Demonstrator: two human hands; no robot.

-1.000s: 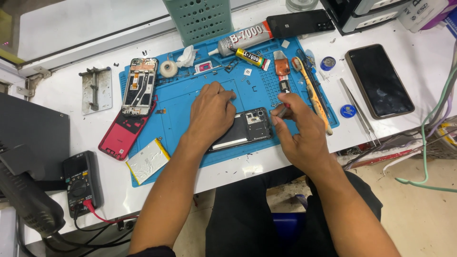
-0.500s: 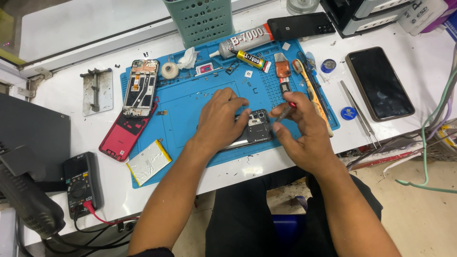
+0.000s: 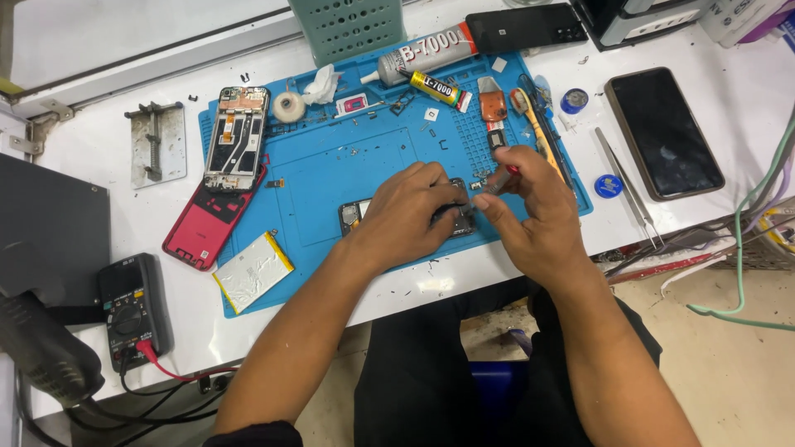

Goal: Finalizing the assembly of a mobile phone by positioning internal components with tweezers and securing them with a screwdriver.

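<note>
Bare blue mat (image 3: 331, 178) lies open left of the left hand (image 3: 410, 217), as far as the stripped phone frame (image 3: 238, 139) and red back cover (image 3: 207, 223). Far of the right hand (image 3: 530, 211), glue tubes (image 3: 426, 56), an orange tool (image 3: 542, 132) and tweezers (image 3: 629, 190) crowd the way.

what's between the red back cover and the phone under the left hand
Only bare blue mat lies between the red back cover and the opened phone in the head view.
</note>
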